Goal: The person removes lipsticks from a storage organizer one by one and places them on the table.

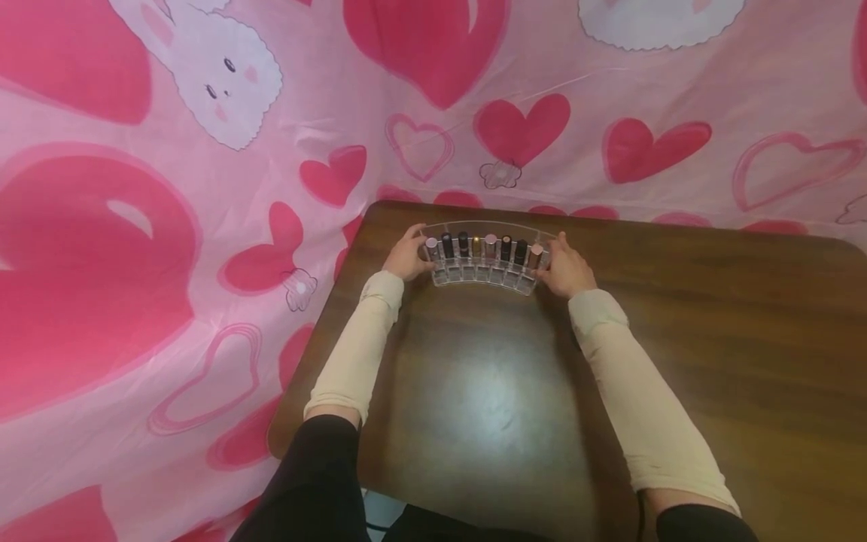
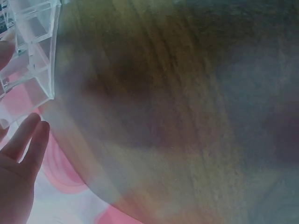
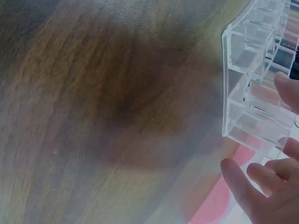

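A clear acrylic lipstick organizer (image 1: 482, 275), curved and stepped, is at the far part of the table in the head view. Several lipsticks stand in its back row: a pale pink one (image 1: 433, 248) at the left end, black ones, a gold one (image 1: 476, 246) and a rose-gold one (image 1: 535, 257) at the right end. The front slots hold nothing. My left hand (image 1: 405, 257) grips the organizer's left end, thumb at the front. At the right end my right hand (image 1: 569, 268) holds it likewise. Both wrist views show some fingers spread beside the clear end walls.
The brown wooden table (image 1: 488, 406) has rounded corners. Pink cloth (image 1: 420, 68) with hearts and rabbits hangs behind it and along its left side. A dark cable (image 1: 640, 512) runs beside the right sleeve.
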{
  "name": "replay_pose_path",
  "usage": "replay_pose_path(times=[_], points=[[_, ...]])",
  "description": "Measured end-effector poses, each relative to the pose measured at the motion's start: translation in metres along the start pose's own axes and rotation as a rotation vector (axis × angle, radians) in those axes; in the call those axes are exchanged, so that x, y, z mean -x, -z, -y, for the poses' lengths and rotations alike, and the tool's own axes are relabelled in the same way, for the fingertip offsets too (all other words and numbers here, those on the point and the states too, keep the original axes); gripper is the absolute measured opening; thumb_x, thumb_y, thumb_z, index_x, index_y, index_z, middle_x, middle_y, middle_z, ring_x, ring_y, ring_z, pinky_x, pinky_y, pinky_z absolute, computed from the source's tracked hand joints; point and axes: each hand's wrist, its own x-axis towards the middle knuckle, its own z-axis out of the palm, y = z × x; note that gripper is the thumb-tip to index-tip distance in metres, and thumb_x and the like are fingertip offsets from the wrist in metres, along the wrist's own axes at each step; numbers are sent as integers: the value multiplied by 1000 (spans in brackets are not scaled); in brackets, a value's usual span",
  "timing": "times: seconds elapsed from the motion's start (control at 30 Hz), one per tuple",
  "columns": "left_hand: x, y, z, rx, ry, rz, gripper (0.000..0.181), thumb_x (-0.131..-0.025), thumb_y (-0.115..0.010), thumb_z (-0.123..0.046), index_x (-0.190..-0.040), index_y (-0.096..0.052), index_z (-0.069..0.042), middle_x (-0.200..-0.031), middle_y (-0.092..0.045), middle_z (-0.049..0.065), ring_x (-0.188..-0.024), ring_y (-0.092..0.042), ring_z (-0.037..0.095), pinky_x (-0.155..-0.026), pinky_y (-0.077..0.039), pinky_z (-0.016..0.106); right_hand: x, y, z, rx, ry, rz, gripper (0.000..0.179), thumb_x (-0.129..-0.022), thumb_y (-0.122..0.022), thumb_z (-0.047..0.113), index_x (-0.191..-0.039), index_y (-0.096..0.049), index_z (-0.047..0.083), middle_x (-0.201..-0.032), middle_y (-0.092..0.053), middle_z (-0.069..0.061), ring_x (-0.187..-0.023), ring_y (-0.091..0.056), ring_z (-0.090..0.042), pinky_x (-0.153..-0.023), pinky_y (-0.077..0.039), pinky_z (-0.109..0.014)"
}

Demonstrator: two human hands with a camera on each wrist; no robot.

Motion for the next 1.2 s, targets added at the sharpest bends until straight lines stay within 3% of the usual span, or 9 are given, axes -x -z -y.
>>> replay_pose_path(times=[0.47, 0.73, 0.93, 1.07, 1.2], points=[[4, -1, 0, -17, -51, -14, 60, -66, -78, -33, -117, -58, -10, -144, -28, -4, -131, -32, 20, -108, -28, 34, 3, 2, -7, 1, 8, 15, 71, -80, -64, 31, -137, -28, 7, -149, -4, -19, -125, -29, -47, -93, -31, -63], [7, -3, -3, -7, -57, 11, 66, -64, -79, -37, -118, -57, -8, -140, -33, -4, -124, -40, 21, -106, -30, 37, 11, 2, -13, -28, 49, 18, 73, -79, -65, 28, -135, -27, 0, -145, -15, -26, -127, -26, -44, -102, -23, -58], [9, -8, -3, -2, -95, 14, 67, -62, -79, -39, -118, -57, -9, -140, -33, -2, -123, -41, 21, -105, -31, 38, 15, -1, -21, -79, 86, -27, 72, -74, -69, 25, -127, -31, -6, -138, -22, -28, -124, -28, -43, -102, -26, -56], [11, -11, -4, -15, -138, 9, 71, -61, -79, -40, -121, -51, -15, -138, -34, 0, -122, -42, 22, -104, -33, 39, 16, -2, -24, -82, 103, -47, 70, -71, -71, 24, -121, -36, -9, -144, -15, -23, -126, -26, -42, -103, -26, -54], [14, -11, -8, 3, -160, 6, 82, -61, -79, -39, -130, -39, -20, -135, -35, 3, -118, -44, 22, -102, -36, 40, 18, -1, -26, -85, 131, -57, 73, -70, -73, 23, -123, -34, -10, -142, -18, -22, -124, -29, -42, -103, -26, -53]])
